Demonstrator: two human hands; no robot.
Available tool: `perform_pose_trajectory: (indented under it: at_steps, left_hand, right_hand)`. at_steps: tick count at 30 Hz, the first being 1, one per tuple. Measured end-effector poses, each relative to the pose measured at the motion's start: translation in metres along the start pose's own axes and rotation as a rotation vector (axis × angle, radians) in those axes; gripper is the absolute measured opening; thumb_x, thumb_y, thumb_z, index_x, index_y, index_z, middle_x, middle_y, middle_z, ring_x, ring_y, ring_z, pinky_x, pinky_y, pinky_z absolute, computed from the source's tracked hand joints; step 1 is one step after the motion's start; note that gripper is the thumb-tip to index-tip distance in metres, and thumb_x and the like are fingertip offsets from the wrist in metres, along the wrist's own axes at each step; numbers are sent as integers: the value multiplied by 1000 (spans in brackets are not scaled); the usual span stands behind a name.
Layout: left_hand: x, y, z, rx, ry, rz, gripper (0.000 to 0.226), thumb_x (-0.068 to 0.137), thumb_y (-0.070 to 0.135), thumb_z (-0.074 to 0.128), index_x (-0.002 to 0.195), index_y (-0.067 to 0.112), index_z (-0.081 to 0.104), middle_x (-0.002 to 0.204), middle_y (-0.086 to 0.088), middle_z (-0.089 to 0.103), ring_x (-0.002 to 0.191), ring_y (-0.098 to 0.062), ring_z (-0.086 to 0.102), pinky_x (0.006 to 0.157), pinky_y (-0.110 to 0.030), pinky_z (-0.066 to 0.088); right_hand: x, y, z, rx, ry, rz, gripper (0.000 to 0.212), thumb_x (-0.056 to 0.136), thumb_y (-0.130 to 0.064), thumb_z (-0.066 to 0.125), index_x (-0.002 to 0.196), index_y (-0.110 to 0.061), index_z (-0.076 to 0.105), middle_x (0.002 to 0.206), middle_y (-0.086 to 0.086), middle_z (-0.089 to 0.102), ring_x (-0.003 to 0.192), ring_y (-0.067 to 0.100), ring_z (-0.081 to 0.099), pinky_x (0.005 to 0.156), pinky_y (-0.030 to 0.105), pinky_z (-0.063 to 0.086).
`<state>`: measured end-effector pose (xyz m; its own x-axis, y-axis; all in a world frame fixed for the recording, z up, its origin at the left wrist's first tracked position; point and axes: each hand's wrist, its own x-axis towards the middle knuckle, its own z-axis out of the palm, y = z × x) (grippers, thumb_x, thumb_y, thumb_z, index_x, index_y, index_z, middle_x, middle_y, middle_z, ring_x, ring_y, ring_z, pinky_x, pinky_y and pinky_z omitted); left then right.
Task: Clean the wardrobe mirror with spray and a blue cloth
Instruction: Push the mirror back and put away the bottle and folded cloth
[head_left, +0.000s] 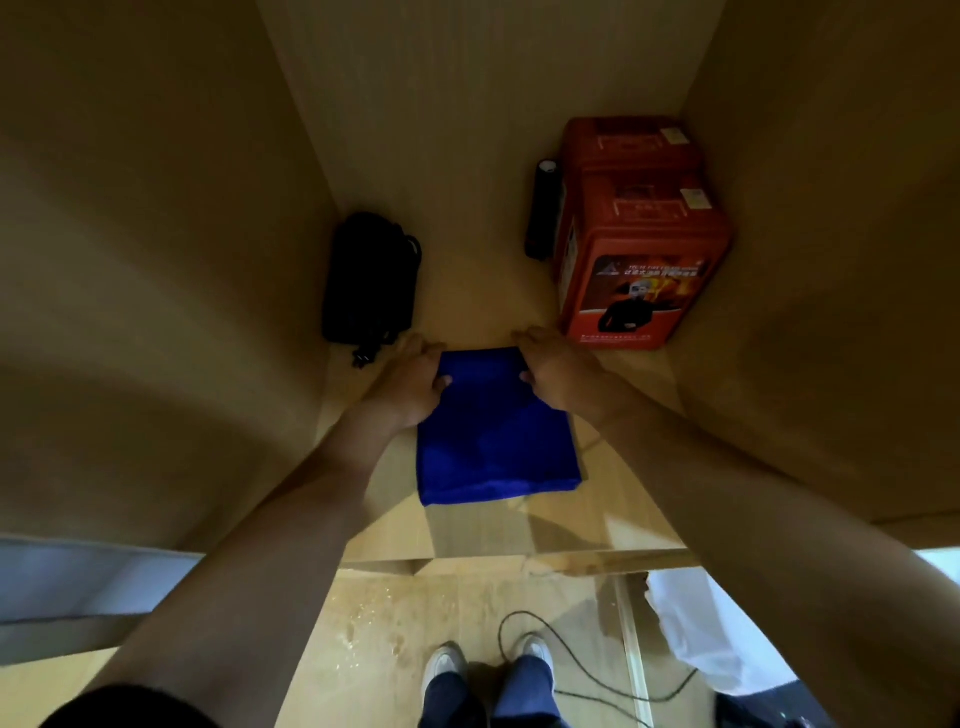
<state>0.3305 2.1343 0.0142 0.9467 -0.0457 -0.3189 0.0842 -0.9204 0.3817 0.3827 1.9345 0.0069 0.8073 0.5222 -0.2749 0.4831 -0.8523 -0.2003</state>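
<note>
Inside a light wooden wardrobe compartment, a folded blue cloth (496, 431) lies flat on the shelf (467, 306), near its front edge. A person reaches in with both arms. Their left hand (410, 376) holds the cloth's far left corner, thumb on top of the fabric and fingers along its edge; their right hand (558, 371) holds the far right corner in the same way. Whether the fingers curl under the fabric cannot be made out.

Beyond the cloth to the right stand two orange fire-safety boxes (636, 234), one behind the other, with a dark cylinder (543, 210) upright just beside them. Beyond the cloth to the left, a black pouch (369, 280) rests against the side wall, its cord trailing close to the left hand.

Risks from here look modest: lifted only by its far corners, the cloth could fall open from its fold, and a careless left hand could snag the pouch's cord and drag it forward. Below the cloth, a thin cable (576, 670) loops on the floor beside the person's white shoes (441, 667), a possible trip when stepping back.

No spray bottle and no mirror are identifiable in view. The compartment is dim, the box lettering is unreadable, and the pale shapes at the lower corners are cut off.
</note>
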Motion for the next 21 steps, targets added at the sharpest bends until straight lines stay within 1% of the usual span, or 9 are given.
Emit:
perform_pose_trajectory:
  at_steps: [2, 4, 6, 8, 10, 13, 16, 18, 21]
  left_hand:
    - [0, 1, -7, -50, 3, -5, 36, 102, 20, 44, 137, 12, 45, 139, -6, 33, 133, -25, 28, 102, -31, 34]
    - [-5, 1, -12, -100, 33, -5, 30, 99, 17, 50, 129, 13, 50, 132, -4, 36, 126, -22, 33, 92, -27, 39]
    - [-15, -1, -13, -150, 88, 41, 26, 97, 15, 53, 123, 13, 53, 127, -2, 41, 118, -19, 41, 86, -24, 40]
    - [-32, -2, -12, -207, 158, 110, 24, 95, 15, 56, 119, 13, 55, 122, -1, 49, 109, -19, 51, 85, -24, 41]
    - [-55, -3, -7, -210, 212, 148, 24, 94, 15, 58, 118, 14, 57, 117, 2, 55, 99, -16, 56, 83, -26, 46]
    - [-85, -8, 13, -105, 305, 232, 27, 90, 14, 61, 117, 19, 58, 119, 5, 58, 105, -13, 55, 89, -30, 48]
    - [-102, -10, 36, -3, 369, 337, 35, 79, 2, 66, 111, 15, 61, 119, 2, 61, 110, -14, 53, 93, -22, 39]
    - [-110, -9, 48, 8, 404, 357, 40, 70, -7, 70, 104, 12, 64, 114, -1, 65, 109, -13, 52, 94, -21, 37]
    - [-121, -9, 62, 16, 369, 278, 41, 68, -4, 71, 103, 16, 66, 114, 5, 64, 108, -14, 59, 84, -25, 51]
  right_hand:
    - [-1, 1, -5, -21, 25, -27, 43, 99, -15, 50, 140, -5, 44, 138, 15, 43, 127, 29, 40, 104, 36, 37]
    - [-8, 1, -12, -19, 93, -67, 38, 96, -16, 56, 132, -5, 53, 131, 13, 47, 121, 28, 43, 100, 37, 40]
    - [-21, 1, -18, 41, 171, -97, 35, 93, -16, 61, 126, -4, 57, 126, 12, 50, 114, 27, 50, 95, 40, 45]
    - [-40, -1, -20, 146, 203, -115, 28, 93, -13, 60, 119, -5, 58, 121, 11, 56, 105, 25, 56, 89, 40, 48]
    - [-58, -3, -15, 179, 222, -139, 22, 92, -11, 59, 113, -7, 59, 116, 10, 61, 101, 25, 59, 86, 41, 49]
    - [-79, -3, 2, 155, 303, -172, 24, 84, -3, 64, 108, -7, 62, 110, 12, 66, 99, 29, 62, 85, 35, 49]
    - [-98, -2, 23, 151, 376, -243, 35, 66, 7, 77, 98, -5, 67, 106, 11, 71, 92, 29, 68, 82, 23, 42]
    - [-111, -3, 38, 143, 401, -279, 38, 63, 6, 82, 97, -6, 69, 110, 11, 71, 97, 27, 69, 90, 25, 44]
    - [-125, -6, 57, 151, 415, -293, 33, 71, 1, 81, 102, -7, 72, 116, 9, 70, 107, 25, 67, 95, 29, 48]
